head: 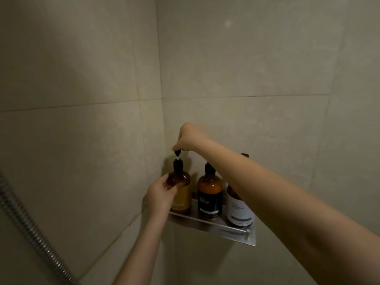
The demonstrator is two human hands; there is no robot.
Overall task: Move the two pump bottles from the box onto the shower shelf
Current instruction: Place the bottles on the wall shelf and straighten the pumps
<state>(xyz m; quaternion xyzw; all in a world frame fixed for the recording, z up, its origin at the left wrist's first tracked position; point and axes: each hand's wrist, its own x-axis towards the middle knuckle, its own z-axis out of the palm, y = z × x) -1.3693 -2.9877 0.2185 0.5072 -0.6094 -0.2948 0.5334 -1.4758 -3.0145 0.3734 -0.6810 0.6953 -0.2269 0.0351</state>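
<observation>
Three amber pump bottles stand in a row on a steel corner shelf (211,224) in the shower. The leftmost has a yellow label (183,196); my left hand (161,195) grips its body from the left. Above it, my right hand (188,137) pinches that bottle's black pump head, which stands raised on its stem. The middle bottle (209,194) carries a black label. The right bottle (238,210) has a white label, and my right forearm hides its upper part. No box is in view.
Beige tiled walls meet in a corner right behind the shelf. A ribbed metal shower hose (30,227) runs diagonally down the lower left. A small rail with a knob (247,233) fronts the shelf's right end.
</observation>
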